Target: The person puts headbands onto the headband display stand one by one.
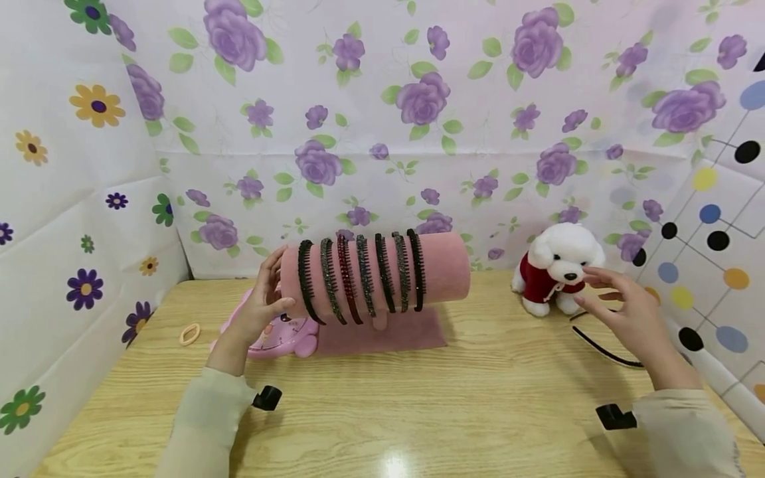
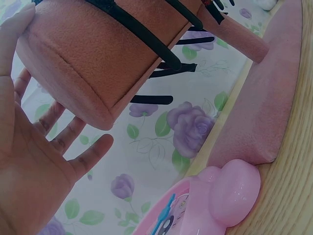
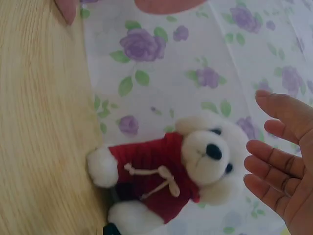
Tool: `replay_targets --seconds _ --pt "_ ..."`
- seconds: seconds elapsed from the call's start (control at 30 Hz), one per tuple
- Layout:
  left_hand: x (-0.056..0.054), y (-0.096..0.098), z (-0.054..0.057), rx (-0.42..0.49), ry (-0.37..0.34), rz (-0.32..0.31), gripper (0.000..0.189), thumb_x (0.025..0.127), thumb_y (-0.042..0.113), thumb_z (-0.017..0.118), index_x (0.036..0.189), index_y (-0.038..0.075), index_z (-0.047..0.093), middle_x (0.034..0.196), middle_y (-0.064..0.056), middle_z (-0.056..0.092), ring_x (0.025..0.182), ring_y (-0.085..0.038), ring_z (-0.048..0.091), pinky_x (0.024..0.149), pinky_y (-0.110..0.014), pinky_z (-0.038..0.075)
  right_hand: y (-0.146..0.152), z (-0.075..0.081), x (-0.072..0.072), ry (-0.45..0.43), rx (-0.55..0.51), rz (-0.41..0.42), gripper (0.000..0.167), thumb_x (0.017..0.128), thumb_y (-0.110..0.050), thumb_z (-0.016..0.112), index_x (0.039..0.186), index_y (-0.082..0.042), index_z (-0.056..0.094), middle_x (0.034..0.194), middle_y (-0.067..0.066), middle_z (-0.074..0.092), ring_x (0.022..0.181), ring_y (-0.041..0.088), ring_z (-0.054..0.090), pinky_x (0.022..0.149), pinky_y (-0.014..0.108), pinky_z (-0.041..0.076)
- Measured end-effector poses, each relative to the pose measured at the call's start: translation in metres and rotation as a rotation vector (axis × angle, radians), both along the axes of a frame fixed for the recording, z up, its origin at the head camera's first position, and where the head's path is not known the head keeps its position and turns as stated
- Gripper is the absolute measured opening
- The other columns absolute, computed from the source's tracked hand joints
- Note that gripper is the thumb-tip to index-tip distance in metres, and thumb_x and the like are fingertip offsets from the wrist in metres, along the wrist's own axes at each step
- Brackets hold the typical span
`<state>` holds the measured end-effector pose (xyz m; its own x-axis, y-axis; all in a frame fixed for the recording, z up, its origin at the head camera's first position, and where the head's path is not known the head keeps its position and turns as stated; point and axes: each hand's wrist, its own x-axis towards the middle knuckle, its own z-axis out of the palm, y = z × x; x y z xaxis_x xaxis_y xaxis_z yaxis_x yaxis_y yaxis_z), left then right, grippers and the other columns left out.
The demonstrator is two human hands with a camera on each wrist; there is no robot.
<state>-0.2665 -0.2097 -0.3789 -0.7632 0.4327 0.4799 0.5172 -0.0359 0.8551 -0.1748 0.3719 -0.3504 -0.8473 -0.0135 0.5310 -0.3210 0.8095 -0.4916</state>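
A pink plush cylinder (image 1: 445, 265) on a stand carries several toothed headbands, mostly black or dark grey. Among them is a dark red headband (image 1: 345, 279). My left hand (image 1: 263, 302) is at the cylinder's left end. In the left wrist view its fingers (image 2: 68, 134) are spread and fairly straight around that end. On the right, my right hand (image 1: 627, 312) hangs in the air beside a white plush dog (image 1: 564, 255) in a red top, fingers loosely bent and holding nothing. Behind that hand, a black headband (image 1: 603, 348) lies on the table, partly hidden.
A pink toy-like clock (image 1: 281, 338) lies behind my left forearm, next to the stand's pink base (image 1: 412, 332). Farther left, a small yellowish hair tie (image 1: 190, 334) rests on the wooden table (image 1: 418, 411). Patterned cloth (image 1: 382, 86) encloses the back and sides.
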Motion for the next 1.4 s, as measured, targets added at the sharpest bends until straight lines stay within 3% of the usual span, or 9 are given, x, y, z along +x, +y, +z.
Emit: replay_targets --seconds 0.27,0.33,0.5,0.7,0.8,0.9,1.0,1.23,1.4 --pt "0.0 0.0 0.001 0.004 0.002 -0.008 0.081 0.094 0.027 0.061 0.155 0.025 0.007 0.153 0.008 0.022 0.131 -0.01 0.032 0.098 -0.019 0.038 0.035 -0.011 -0.002 -0.074 0.026 -0.044 0.05 0.091 -0.022 0.067 0.133 0.001 0.053 0.121 0.027 0.057 0.094 -0.027 0.03 0.072 0.005 0.035" --pt "0.0 0.0 0.001 0.009 -0.001 -0.011 0.082 0.094 0.028 0.061 0.155 0.025 0.007 0.153 0.008 0.022 0.132 -0.009 0.031 0.098 -0.019 0.038 0.046 -0.014 -0.002 -0.106 0.017 -0.063 0.05 0.092 -0.024 0.065 0.133 0.002 0.052 0.118 0.017 0.059 0.092 -0.027 0.031 0.07 0.003 0.035" --pt "0.0 0.0 0.0 0.013 -0.001 -0.009 0.082 0.093 0.028 0.062 0.155 0.025 0.007 0.153 0.008 0.023 0.131 -0.009 0.032 0.098 -0.019 0.037 0.069 -0.021 0.0 -0.159 -0.024 -0.072 0.05 0.092 -0.024 0.065 0.131 0.004 0.052 0.103 -0.034 0.046 0.088 -0.025 0.038 0.069 -0.001 0.035" --pt "0.0 0.001 0.0 0.021 0.005 -0.019 0.082 0.094 0.027 0.062 0.155 0.024 0.007 0.152 0.008 0.024 0.131 -0.009 0.033 0.097 -0.019 0.039 0.085 -0.032 0.003 -0.192 -0.016 -0.079 0.05 0.091 -0.023 0.067 0.13 0.006 0.053 0.096 -0.044 0.039 0.084 -0.027 0.038 0.065 0.0 0.037" --pt "0.0 0.001 0.0 0.028 0.004 -0.025 0.082 0.094 0.029 0.062 0.155 0.024 0.007 0.153 0.008 0.024 0.131 -0.009 0.032 0.098 -0.019 0.039 0.092 -0.037 0.002 -0.22 0.014 -0.093 0.05 0.09 -0.024 0.068 0.129 0.005 0.055 0.097 -0.033 0.052 0.082 -0.027 0.037 0.062 0.006 0.04" --pt "0.0 0.001 0.0 0.031 0.001 -0.029 0.082 0.094 0.029 0.062 0.155 0.024 0.008 0.153 0.009 0.023 0.132 -0.008 0.032 0.099 -0.019 0.039 0.098 -0.043 0.003 -0.258 0.054 -0.113 0.05 0.089 -0.025 0.069 0.128 0.004 0.055 0.101 0.001 0.068 0.079 -0.027 0.037 0.059 0.012 0.041" --pt "0.0 0.001 0.0 0.031 0.003 -0.026 0.082 0.094 0.028 0.062 0.155 0.024 0.008 0.153 0.008 0.024 0.131 -0.009 0.033 0.098 -0.019 0.039 0.103 -0.048 0.003 -0.294 0.083 -0.131 0.05 0.09 -0.026 0.068 0.127 0.006 0.055 0.112 0.031 0.061 0.079 -0.022 0.038 0.059 0.017 0.041" --pt "-0.001 0.0 -0.001 0.037 0.01 -0.042 0.082 0.094 0.027 0.062 0.155 0.023 0.007 0.154 0.007 0.023 0.132 -0.009 0.032 0.1 -0.019 0.037 0.111 -0.056 0.003 -0.333 0.102 -0.187 0.047 0.09 -0.029 0.068 0.121 0.005 0.059 0.112 0.034 0.06 0.079 -0.002 0.052 0.059 0.019 0.04" --pt "-0.001 0.0 -0.001 0.034 0.011 -0.046 0.082 0.094 0.026 0.061 0.155 0.023 0.007 0.154 0.007 0.023 0.132 -0.009 0.032 0.1 -0.019 0.038 0.116 -0.062 0.004 -0.348 0.109 -0.2 0.045 0.091 -0.027 0.066 0.119 0.007 0.057 0.114 0.037 0.058 0.091 0.046 0.06 0.063 0.027 0.044"
